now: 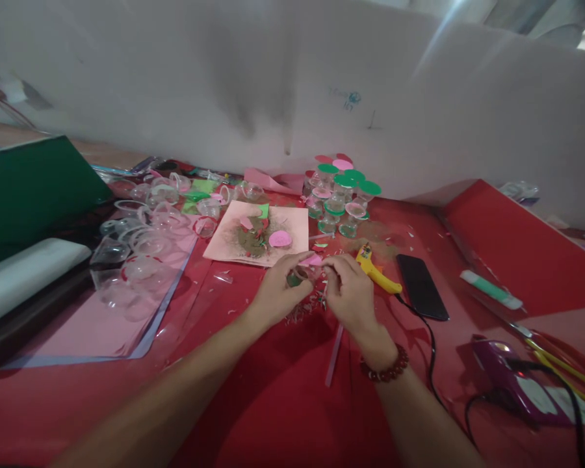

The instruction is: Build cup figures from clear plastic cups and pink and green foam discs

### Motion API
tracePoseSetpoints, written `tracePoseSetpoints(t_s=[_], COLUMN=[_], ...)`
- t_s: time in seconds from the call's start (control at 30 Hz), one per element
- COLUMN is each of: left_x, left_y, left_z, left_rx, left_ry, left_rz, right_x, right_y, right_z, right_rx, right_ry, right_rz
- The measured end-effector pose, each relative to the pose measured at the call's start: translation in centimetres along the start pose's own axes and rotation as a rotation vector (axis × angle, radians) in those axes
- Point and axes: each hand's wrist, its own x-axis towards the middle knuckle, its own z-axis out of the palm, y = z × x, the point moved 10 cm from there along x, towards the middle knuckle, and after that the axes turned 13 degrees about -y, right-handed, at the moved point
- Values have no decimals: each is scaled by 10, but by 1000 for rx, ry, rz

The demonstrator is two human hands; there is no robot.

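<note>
My left hand is wrapped round a small clear plastic cup with something green at it. A pink paper piece sits at the cup's top, between my two hands. With bent fingers, my right hand pinches the edge of that pink paper; its fingertips are partly hidden. Behind them lies a peach card smeared with brown, bearing a pink paper disc and paper scraps. A yellow glue gun rests just right of my right hand.
Clear plastic cups crowd the left on pink sheets. Stacked cups with green and pink discs stand at the back. To the right are a black phone, a glue stick, scissors and a purple device with cables.
</note>
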Motion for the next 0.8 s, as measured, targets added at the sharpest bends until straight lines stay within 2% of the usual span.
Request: tracePoseSetpoints(t_s=[0.13, 0.2, 0.43, 0.67, 0.8], left_x=[0, -1, 0, 4, 3], left_y=[8, 12, 6, -11, -11], left_z=[1, 3, 5, 4, -6], left_rx=[72, 97, 23, 30, 117], left_ry=[-23, -34, -47, -80, 10], left_rz=[15, 29, -8, -69, -107], right_x=[2, 1, 1, 0, 1], right_y=[26, 34, 35, 38, 36], right_z=[12, 16, 15, 16, 15], right_rx=[103, 120, 232, 208, 235], right_ry=[-143, -186, -149, -196, -192], right_rz=[210, 270, 231, 305, 302])
